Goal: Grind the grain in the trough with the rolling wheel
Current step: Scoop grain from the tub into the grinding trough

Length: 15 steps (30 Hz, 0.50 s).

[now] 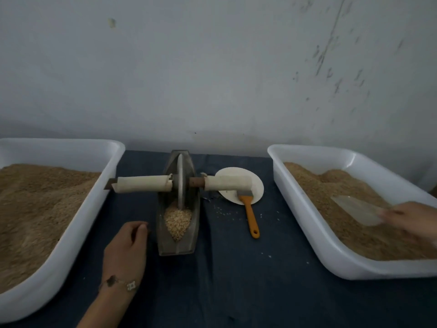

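Nearest you, your left hand [127, 242] rests on the dark blue cloth [236, 280] just beside the near left side of the trough [163, 242], its fingers loosely curled and holding nothing; a bracelet [120, 284] circles the wrist. The metal trough runs away from you in the middle of the table, and a heap of pale grain [177, 221] lies in its near half. A few loose grains are scattered on the cloth to the right of it.

At the right edge, your right hand [411, 221] is blurred, but it grips a pale translucent scraper [359, 210] over the brown grain filling the right white tub [307, 228]. On your left, a second white tub [78, 223] holds a heap of finer brown meal.

Farther along the trough, the rolling wheel [181, 183] stands upright in the channel, touching the far edge of the grain. Its axle sticks out to both sides, each end wrapped in pale paper [144, 184]. Neither hand touches it. To the right, an orange-handled brush [249, 214] lies with its head on a white plate [238, 176]. Behind everything stands a scuffed pale wall [212, 67].
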Available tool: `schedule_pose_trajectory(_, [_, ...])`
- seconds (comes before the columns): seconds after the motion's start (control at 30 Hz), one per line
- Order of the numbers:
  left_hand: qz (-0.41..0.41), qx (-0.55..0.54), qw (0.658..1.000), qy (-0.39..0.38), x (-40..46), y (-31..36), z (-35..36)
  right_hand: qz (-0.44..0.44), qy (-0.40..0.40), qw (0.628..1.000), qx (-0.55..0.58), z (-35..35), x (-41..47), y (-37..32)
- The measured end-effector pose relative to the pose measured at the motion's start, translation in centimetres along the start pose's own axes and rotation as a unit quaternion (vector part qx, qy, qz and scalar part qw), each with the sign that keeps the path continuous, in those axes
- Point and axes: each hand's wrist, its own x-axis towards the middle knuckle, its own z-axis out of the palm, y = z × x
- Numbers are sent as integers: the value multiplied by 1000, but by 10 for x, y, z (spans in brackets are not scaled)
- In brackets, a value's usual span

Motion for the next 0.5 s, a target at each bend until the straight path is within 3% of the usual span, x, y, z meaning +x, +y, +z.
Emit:
schedule_pose_trajectory(0.07, [18, 17, 1000, 2, -3, 5, 0, -39, 52, 997, -43, -3, 23, -3])
schedule_pose_trajectory(0.13, [84, 54, 995, 26, -5, 12, -4, -2, 48, 995, -87, 13, 26, -3])
schedule_pose_trajectory(0.2, [168, 111, 977, 64, 0, 23, -11, -25, 52, 966, -251, 13, 11, -16])
schedule_pose_trajectory(0.23, [203, 141, 966, 75, 8, 31, -15, -64, 105, 950, -287, 13, 12, -27])
schedule_pose_trajectory(0.3, [253, 213, 942, 50, 31, 50, -21, -172, 162, 936, -259, 7, -7, -70])
schedule_pose_trajectory(0.37, [272, 331, 903, -18, 58, 66, -22, -275, 163, 926, -201, 14, -31, -131])
schedule_pose_trajectory(0.5, [229, 516, 819, -107, 100, 81, -3, -404, 90, 898, -148, 52, -51, -251])
